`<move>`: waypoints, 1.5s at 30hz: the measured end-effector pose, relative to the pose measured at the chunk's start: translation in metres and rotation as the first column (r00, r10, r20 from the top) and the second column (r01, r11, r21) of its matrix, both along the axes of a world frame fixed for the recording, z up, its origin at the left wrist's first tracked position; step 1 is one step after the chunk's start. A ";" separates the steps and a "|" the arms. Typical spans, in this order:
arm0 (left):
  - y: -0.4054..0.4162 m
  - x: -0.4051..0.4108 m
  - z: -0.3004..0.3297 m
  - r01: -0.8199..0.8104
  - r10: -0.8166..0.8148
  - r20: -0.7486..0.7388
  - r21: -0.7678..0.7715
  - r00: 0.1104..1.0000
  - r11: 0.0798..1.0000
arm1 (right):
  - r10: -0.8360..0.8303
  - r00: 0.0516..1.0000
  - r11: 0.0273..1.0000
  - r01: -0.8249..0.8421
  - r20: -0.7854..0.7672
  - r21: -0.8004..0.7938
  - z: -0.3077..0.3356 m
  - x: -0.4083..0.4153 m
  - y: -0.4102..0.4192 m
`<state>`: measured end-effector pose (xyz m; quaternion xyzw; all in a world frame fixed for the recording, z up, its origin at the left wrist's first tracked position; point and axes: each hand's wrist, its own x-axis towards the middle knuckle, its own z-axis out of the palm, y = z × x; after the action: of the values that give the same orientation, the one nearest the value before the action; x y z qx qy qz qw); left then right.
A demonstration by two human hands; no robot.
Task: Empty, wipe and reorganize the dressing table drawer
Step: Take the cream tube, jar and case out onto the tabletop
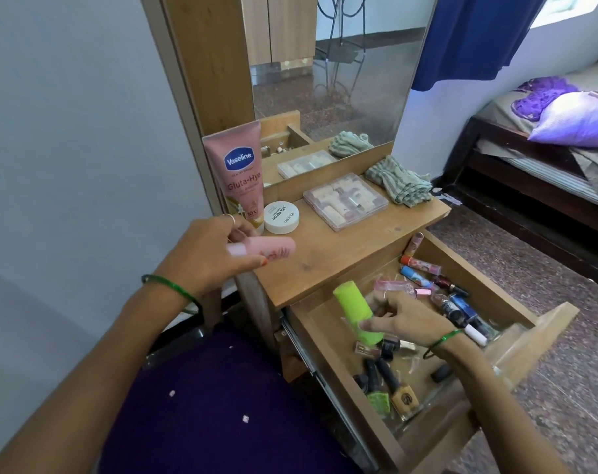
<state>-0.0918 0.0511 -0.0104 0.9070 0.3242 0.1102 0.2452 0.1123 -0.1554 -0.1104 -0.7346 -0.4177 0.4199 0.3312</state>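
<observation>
Drawer (516, 362) is pulled out, its near corner cut off; small bottles inside blur together. Right hand (405, 319) grips a green tube (357, 314). Left hand (210, 254) pinches a blurry pink tube (268, 249) over the tabletop (335, 258). Farther back lies a cloth (398, 181).

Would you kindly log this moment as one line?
stage: emptying drawer | left hand: holds pink tube over tabletop | right hand: grips green bottle

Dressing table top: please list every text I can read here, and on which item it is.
"Vaseline", "Gluta-Hya", "10X": pink lotion tube.
"NAIL POLISH", "ZUDIO": white round tub.
Smaller print on the tube, and the labels on the items in the drawer: too blurred to read.
</observation>
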 end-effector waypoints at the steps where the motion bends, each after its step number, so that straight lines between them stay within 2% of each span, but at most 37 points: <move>1: 0.004 -0.001 -0.001 -0.027 0.027 0.002 0.020 1.000 0.999 | 0.014 1.000 0.999 -0.014 0.005 0.040 0.007 -0.002 0.001; 7: 0.014 0.001 -0.004 -0.148 0.143 0.055 0.085 0.988 0.985 | 0.022 1.000 0.951 -0.025 0.012 0.307 0.049 -0.013 0.023; 12: 0.017 0.007 -0.005 -0.152 0.145 0.084 0.085 0.986 0.985 | -0.148 0.989 0.900 0.123 0.028 0.418 0.052 -0.015 0.058; 15: 0.019 0.012 -0.005 -0.146 0.136 0.110 0.083 0.985 0.986 | -0.235 0.972 0.877 0.208 0.011 0.433 0.046 -0.018 0.081; 19: 0.019 0.019 -0.004 -0.140 0.125 0.142 0.100 0.982 0.985 | -0.284 0.958 0.871 0.238 0.045 0.430 0.036 -0.021 0.106; 27: 0.023 0.027 -0.010 -0.166 0.153 0.117 0.117 0.981 0.979 | -0.356 0.926 0.867 0.276 0.127 0.414 0.026 -0.032 0.131; 34: 0.018 0.032 -0.016 -0.191 0.173 0.188 0.086 0.967 0.978 | -0.339 0.934 0.855 0.255 0.115 0.452 0.024 -0.040 0.137; 39: 0.008 0.032 -0.036 -0.266 0.251 0.293 0.012 0.923 0.964 | -0.368 0.928 0.827 0.300 0.056 0.475 0.022 -0.045 0.135; 45: 0.005 0.034 -0.063 -0.327 0.311 0.320 -0.002 0.895 0.945 | -0.386 0.923 0.814 0.340 0.001 0.471 0.016 -0.046 0.135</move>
<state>-0.0582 0.0563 -0.0735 0.8180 0.4220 0.3011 0.2491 0.0664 -0.0200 -0.0939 -0.7198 -0.3730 0.2016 0.5496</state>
